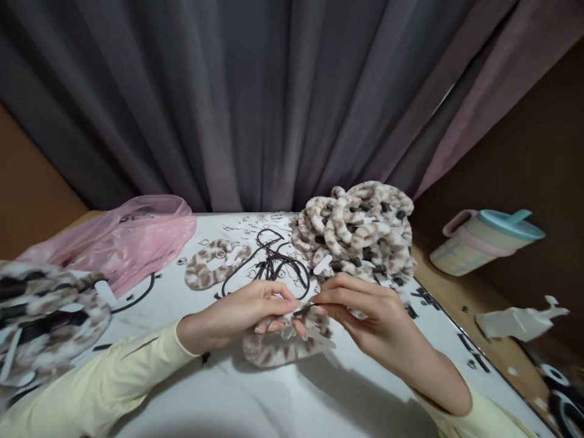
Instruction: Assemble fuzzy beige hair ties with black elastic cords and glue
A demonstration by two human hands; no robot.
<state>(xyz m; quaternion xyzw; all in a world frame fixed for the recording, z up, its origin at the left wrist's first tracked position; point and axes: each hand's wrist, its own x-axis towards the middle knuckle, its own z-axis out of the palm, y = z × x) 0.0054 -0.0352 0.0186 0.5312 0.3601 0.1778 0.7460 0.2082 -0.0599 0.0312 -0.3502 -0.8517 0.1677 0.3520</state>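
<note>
Between my two hands, low over the table, hangs a fluffy brown-and-white spotted loop (274,353) with a white tag on it. My left hand (255,310) is closed on the upper part of the loop, thumb and fingers pinched together. From the other side my right hand (365,310) pinches at the same spot, where a short dark piece (301,311) shows between the fingertips. The fingers partly hide what exactly is gripped there. Just beyond the hands lies a tangle of black cord (274,267). Another spotted loop (205,267) with a tag rests left of the cord.
Fluffy loops are piled at the back right (360,231), and more loops (50,322) lie at the left edge. A pink plastic bag (150,237) sits behind those. Small metal rings (262,220) are scattered at the back. A lidded cup (483,240), white bottle (515,322) and scissors (563,404) are right.
</note>
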